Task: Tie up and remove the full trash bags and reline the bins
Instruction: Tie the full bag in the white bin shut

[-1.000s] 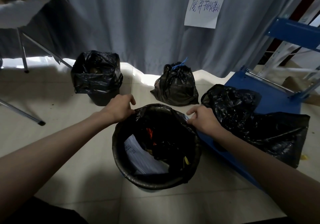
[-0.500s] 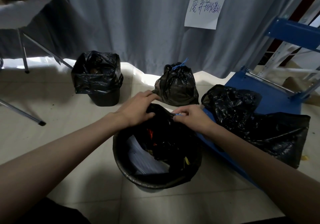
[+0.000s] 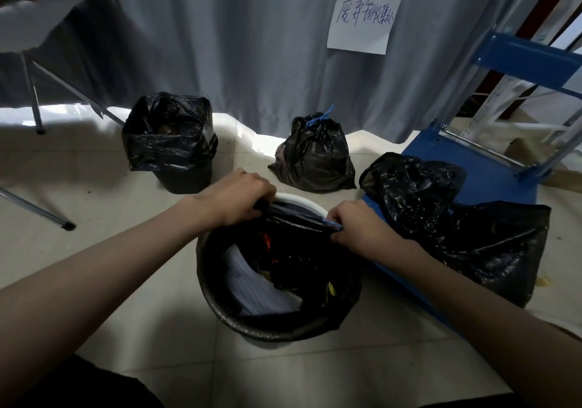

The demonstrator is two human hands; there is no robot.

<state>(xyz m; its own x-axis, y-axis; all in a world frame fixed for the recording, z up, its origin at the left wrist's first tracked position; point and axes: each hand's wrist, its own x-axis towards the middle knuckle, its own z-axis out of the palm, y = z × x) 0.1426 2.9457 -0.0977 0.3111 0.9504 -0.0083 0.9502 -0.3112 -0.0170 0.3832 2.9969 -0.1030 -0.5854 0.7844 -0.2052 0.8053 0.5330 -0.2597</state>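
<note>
A round bin (image 3: 296, 199) stands on the floor in front of me, lined with a black trash bag (image 3: 340, 316) that holds paper and scraps. My left hand (image 3: 239, 198) and my right hand (image 3: 356, 228) each grip the bag's far edge, lifted off the rim so the bin's white rim shows behind it. A blue drawstring peeks out at my right fingers. A second lined bin (image 3: 170, 143) stands at the back left. A tied black bag (image 3: 315, 158) with a blue tie sits by the curtain.
A loose black bag (image 3: 456, 218) lies over a blue platform cart (image 3: 491, 171) on the right. Folding table legs (image 3: 34, 105) stand at the left. A grey curtain (image 3: 252, 45) with a paper note (image 3: 362, 20) closes the back. Blue shelving (image 3: 529, 64) rises at the right.
My hands moved from the bin's sides to its far rim, took hold of the bag's edge and pulled it up off the rim, baring the white rim.
</note>
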